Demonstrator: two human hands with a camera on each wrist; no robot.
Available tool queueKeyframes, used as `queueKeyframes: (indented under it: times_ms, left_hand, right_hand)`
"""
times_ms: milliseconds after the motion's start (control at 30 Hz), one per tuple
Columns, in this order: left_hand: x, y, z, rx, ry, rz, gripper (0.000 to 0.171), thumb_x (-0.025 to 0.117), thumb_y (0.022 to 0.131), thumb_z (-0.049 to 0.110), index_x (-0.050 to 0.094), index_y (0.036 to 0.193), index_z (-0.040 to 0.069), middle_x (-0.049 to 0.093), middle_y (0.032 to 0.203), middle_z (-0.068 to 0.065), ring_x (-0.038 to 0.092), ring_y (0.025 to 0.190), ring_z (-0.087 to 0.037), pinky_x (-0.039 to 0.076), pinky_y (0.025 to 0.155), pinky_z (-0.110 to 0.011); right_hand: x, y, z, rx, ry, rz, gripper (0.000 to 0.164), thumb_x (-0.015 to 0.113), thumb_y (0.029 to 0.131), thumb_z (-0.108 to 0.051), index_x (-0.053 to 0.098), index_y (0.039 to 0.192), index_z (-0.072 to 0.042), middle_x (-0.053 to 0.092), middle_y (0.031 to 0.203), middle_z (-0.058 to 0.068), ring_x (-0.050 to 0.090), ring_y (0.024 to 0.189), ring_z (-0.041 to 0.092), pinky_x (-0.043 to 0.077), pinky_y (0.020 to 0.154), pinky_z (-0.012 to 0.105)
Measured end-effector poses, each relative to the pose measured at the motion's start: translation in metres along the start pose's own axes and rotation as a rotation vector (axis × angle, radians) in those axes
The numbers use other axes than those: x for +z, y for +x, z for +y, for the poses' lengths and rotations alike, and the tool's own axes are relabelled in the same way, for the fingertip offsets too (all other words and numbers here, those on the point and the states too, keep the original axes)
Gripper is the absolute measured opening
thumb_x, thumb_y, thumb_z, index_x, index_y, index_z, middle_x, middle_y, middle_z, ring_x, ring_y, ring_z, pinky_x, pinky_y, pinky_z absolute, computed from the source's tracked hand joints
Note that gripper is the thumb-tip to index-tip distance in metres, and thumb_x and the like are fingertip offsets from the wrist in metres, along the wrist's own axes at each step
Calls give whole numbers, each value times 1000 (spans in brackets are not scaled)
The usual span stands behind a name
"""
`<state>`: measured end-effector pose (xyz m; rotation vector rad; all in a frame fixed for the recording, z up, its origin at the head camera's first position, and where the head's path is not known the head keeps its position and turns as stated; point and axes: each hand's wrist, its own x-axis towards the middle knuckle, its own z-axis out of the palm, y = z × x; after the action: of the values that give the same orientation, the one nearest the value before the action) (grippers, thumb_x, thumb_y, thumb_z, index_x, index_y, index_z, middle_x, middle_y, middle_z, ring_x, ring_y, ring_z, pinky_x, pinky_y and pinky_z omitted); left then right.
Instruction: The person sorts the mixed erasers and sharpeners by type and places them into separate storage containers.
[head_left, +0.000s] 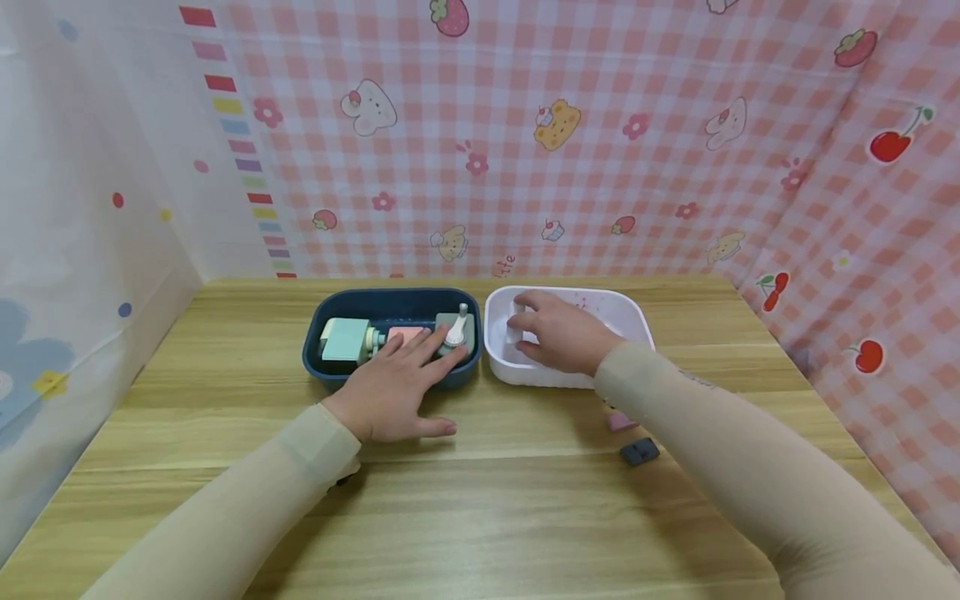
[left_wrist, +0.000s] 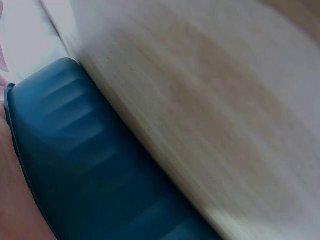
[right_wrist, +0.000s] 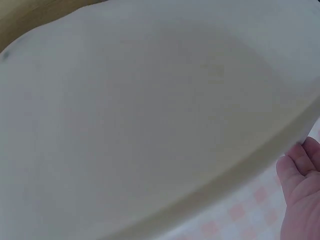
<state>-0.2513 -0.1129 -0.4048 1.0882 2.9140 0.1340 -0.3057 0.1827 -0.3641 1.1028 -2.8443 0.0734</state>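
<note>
My left hand (head_left: 397,392) reaches across the front rim of a dark blue basin (head_left: 390,298), fingers spread and thumb out to the side. Under or beside its fingertips are a pink item (head_left: 405,333) and a grey-green pump bottle (head_left: 469,327) with a white pump head. A mint-green square bottle (head_left: 347,340) lies at the basin's left end. My right hand (head_left: 566,333) is inside a white basin (head_left: 630,321), fingers and thumb curled round a small whitish object (head_left: 516,321), mostly hidden. In the right wrist view the basin's wall (right_wrist: 150,125) fills most of the picture.
Both basins stand side by side near the back of the wooden table (head_left: 480,517). A small dark grey piece (head_left: 639,452) and a pink piece (head_left: 621,421) lie close to my right forearm. Patterned cloth (head_left: 510,183) hangs behind and at the sides.
</note>
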Motion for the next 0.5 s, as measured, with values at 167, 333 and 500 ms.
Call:
queueKeyframes:
  times_ms: [167, 333, 500]
  left_hand:
    - [-2, 0, 2, 3, 0, 4, 102, 61, 89, 79, 21, 170, 32, 8, 179, -6, 19, 164, -34, 18, 130, -63]
    - [-3, -1, 2, 9, 2, 8, 102, 63, 89, 78, 23, 170, 30, 9, 179, -8, 19, 164, -35, 18, 130, -64]
    - [-2, -2, 2, 9, 0, 9, 102, 63, 89, 78, 22, 170, 30, 9, 179, -8, 19, 164, -34, 18, 130, -64]
  right_hand:
    - [2, 2, -2, -15, -10, 2, 32, 76, 99, -24, 76, 128, -13, 59, 148, 21, 61, 134, 34, 52, 113, 46]
    - [2, 4, -5, 4, 4, -24, 34, 77, 99, -27, 75, 131, -15, 57, 151, 18, 59, 138, 33, 51, 114, 46]
    - [4, 5, -6, 1, 4, -28, 35, 76, 99, -28, 74, 132, -16, 57, 152, 18, 57, 140, 33, 50, 115, 46]
